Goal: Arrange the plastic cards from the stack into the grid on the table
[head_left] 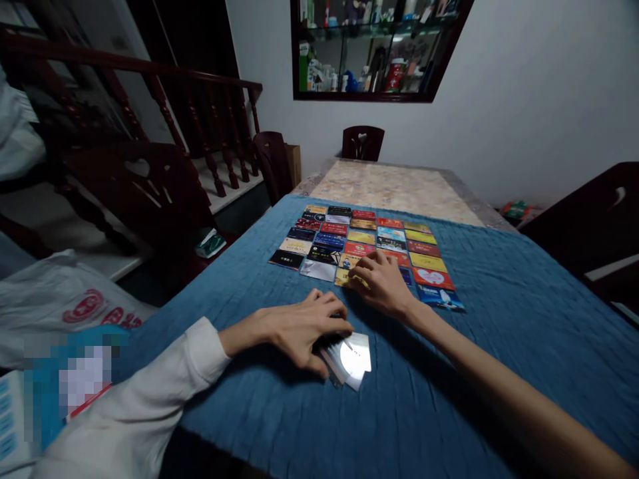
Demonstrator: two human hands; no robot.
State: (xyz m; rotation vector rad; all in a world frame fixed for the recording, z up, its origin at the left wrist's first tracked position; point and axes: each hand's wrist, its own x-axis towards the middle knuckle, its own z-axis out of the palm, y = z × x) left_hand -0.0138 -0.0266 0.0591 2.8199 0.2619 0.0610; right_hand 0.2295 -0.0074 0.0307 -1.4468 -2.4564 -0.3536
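Observation:
On the blue tablecloth [479,372], cards [432,277] of many colours lie flat in close rows. My right hand [382,283] reaches over the near rows with bent fingers, its fingertips on a yellow card [344,278]. It covers part of that card and some neighbours. Closer to me, my left hand [312,326] curls its thumb and fingers around a loose stack of cards [354,359] on the cloth. The top card is pale and shines with glare; the stack's left side is hidden by the hand.
Beyond the cloth, the table [389,183] shows a beige patterned top. Dark wooden chairs [362,143] stand around it. A white plastic bag [64,306] is at the left, and a tissue pack [210,243] lies on a chair seat. A wooden railing [200,80] runs behind.

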